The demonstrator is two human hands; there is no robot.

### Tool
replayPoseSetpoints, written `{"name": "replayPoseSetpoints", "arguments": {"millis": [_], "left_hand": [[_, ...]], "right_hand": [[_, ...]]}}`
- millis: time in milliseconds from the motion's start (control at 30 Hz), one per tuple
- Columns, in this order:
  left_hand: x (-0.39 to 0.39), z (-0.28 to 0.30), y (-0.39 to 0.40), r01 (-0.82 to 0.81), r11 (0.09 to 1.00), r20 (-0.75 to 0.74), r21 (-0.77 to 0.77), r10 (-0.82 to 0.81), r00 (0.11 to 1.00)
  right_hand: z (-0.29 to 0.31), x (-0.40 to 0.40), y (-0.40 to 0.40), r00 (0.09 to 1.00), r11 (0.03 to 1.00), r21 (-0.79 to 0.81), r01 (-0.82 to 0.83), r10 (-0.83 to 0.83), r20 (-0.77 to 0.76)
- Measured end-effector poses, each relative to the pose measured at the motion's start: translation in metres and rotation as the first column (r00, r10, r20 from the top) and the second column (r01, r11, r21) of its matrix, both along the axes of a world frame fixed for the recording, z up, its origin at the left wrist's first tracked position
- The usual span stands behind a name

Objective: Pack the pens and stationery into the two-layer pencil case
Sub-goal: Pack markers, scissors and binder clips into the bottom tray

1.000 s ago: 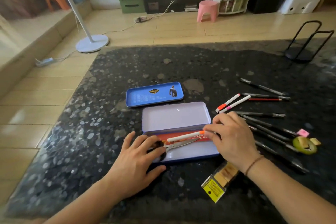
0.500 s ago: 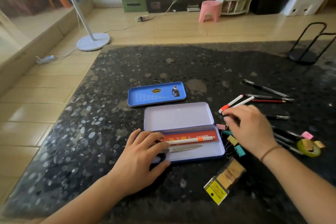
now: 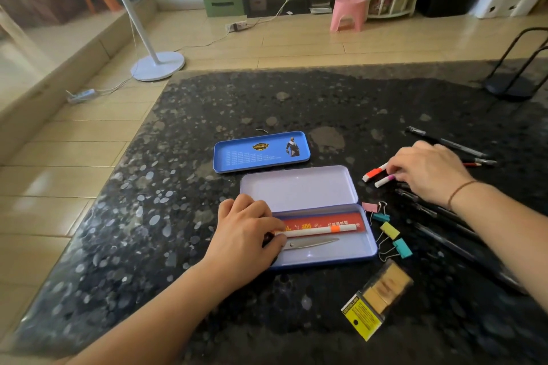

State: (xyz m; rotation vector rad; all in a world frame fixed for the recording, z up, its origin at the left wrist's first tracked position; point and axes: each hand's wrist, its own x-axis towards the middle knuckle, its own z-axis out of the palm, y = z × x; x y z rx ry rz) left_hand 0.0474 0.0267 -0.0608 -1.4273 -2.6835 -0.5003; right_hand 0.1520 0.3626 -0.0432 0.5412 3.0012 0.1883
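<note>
Pencil case (image 3: 326, 249) lies open near the middle of the dark speckled table (image 3: 184, 181), lid (image 3: 296, 187) folded back on the far side. Its loose inner tray (image 3: 261, 152), blue, sits just beyond the lid, apart from it. Inside the bottom layer: a red ruler (image 3: 341, 221) along the far wall, a white pen with an orange band (image 3: 320, 230) beside it, and scissors (image 3: 311, 243) on the near side.

Left hand (image 3: 246, 237) rests on the left end of the case, fingers bent over the rim and onto the pen end and scissor handles; whether anything is gripped cannot be told. Right hand (image 3: 430, 173) is at the right, fingers curled down onto two white markers (image 3: 379, 176), one capped orange, one pink. Contact looks made, but a firm pinch is not confirmed.

Handling, as judged: markers are light, stiff, smooth and round, so rolling is likely; best taken mid-barrel between thumb and fingertips, both together if they lie parallel. The tin is thin and light and may slide on the polished stone, hence the steadying hand. Black pens (image 3: 439, 213) under the right forearm are slim and best gathered in a bundle. Binder clips (image 3: 388, 231), just right of the case, are small and springy with loose wire handles; better picked by the coloured body. A packet of small blocks (image 3: 376, 298) lies near, in slippery wrap.
</note>
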Motion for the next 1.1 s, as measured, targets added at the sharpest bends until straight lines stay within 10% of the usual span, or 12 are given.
{"name": "replayPoseSetpoints", "arguments": {"millis": [167, 600, 933, 1100], "left_hand": [[-0.001, -0.003, 0.001, -0.034, 0.999, 0.004, -0.006, 0.034, 0.999], [-0.008, -0.004, 0.002, -0.181, 0.983, 0.073, 0.04, 0.178, 0.981], [-0.012, -0.002, 0.012, -0.033, 0.998, 0.04, 0.061, 0.03, 0.999], [-0.013, -0.005, 0.022, 0.03, 0.999, 0.008, 0.027, -0.03, 1.0]], "right_hand": [[0.012, 0.013, -0.049, 0.811, 0.958, 0.043, -0.283, 0.263, -0.522], [-0.015, -0.015, -0.144, 0.766, 0.846, -0.059, -0.529, 0.447, -0.462], [-0.01, -0.007, -0.086, 0.774, 0.953, -0.193, -0.235, 0.063, -0.63], [0.0, -0.017, -0.024, 0.98, 0.979, -0.131, 0.155, -0.169, -0.104]]}}
